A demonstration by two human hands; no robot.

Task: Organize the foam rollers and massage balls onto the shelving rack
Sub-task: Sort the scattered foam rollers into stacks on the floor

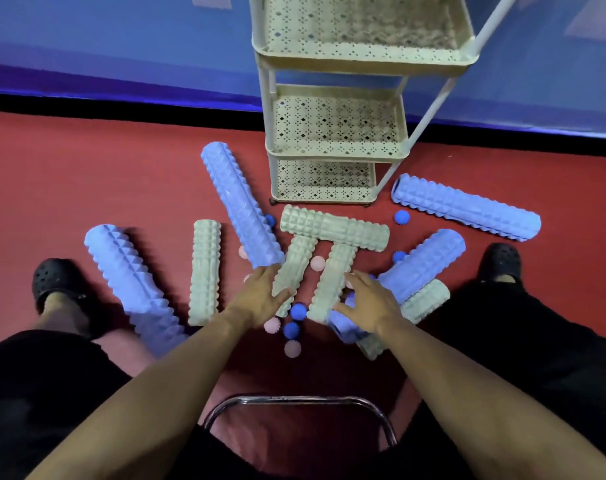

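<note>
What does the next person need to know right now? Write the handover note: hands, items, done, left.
Left hand: open, fingers on a green roller, not gripping.
Right hand: open, over the roller pile, holding nothing.
Items: blue rollers, green rollers and spiky balls all lie on the red floor before the rack.
Done: nothing; all three rack tiers look empty.
Left: load every roller and ball onto the rack.

Four blue rollers (241, 206), five pale green rollers (334, 227), roughly five blue spiky balls (401, 217) and about six pink ones (292, 348), one three-tier rack (336, 152).
</note>
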